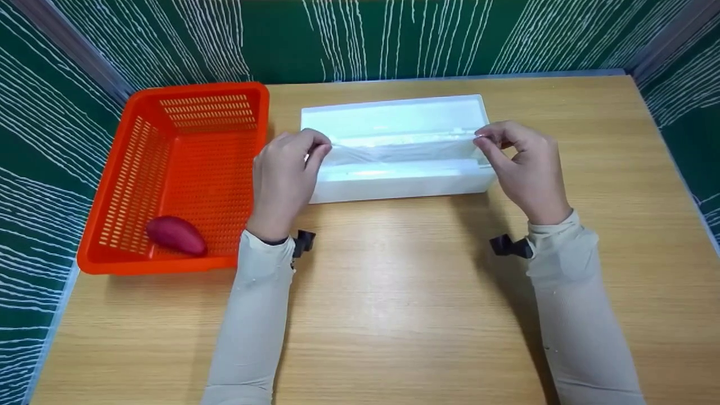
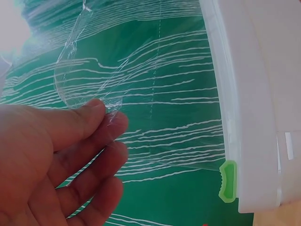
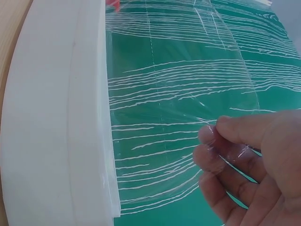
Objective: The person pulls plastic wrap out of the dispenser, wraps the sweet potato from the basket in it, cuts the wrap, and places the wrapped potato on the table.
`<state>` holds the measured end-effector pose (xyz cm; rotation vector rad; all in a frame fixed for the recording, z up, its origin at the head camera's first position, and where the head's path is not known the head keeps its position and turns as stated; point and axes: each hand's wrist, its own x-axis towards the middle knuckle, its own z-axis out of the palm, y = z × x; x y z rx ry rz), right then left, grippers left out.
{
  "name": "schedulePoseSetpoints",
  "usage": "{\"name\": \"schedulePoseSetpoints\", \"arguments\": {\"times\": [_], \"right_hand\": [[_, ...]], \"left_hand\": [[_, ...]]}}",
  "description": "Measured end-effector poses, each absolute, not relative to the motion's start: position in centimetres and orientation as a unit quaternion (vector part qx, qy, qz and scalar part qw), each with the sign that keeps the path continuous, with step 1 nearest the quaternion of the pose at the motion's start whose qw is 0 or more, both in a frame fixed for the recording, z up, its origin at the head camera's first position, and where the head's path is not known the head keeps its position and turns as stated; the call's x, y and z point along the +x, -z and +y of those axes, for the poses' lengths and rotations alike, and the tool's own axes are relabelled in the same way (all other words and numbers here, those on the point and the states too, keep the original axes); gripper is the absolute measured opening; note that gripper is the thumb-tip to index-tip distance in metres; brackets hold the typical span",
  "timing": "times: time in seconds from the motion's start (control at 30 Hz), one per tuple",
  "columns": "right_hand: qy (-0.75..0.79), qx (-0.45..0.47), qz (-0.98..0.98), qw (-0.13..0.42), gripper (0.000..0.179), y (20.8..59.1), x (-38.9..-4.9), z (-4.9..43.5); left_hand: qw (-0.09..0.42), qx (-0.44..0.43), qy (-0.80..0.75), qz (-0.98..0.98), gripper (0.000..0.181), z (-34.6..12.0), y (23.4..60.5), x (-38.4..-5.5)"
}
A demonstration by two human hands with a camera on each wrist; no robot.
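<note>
A long white cling film dispenser (image 1: 402,188) lies across the middle of the table. Clear cling film (image 2: 141,89) stretches out of it, faintly creased, with a dashed line running across. My left hand (image 1: 287,177) pinches one corner of the film between thumb and index finger, near the dispenser's left end. At the other end, my right hand (image 1: 531,169) pinches the opposite corner the same way. Between them the film hangs in a taut band over the dispenser. A small green slide cutter (image 2: 228,182) sits on the dispenser's edge in the left wrist view.
An orange plastic basket (image 1: 194,261) stands left of the dispenser, close by the left forearm. Inside it lies a dark red sweet potato (image 1: 177,235). Green walls with white lines border the wooden table (image 1: 388,315) at the back and sides.
</note>
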<state>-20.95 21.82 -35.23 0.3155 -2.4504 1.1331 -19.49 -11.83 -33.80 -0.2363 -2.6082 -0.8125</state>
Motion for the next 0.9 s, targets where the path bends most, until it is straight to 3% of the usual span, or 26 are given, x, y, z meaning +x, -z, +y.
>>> {"name": "schedulePoseSetpoints", "arguments": {"times": [0.9], "right_hand": [[-0.424, 0.126, -0.861, 0.252, 0.011, 35.12, -20.78, 22.01]], "left_hand": [[0.268, -0.087, 0.317, -0.906, 0.017, -11.34, 33.58, -18.95]]}}
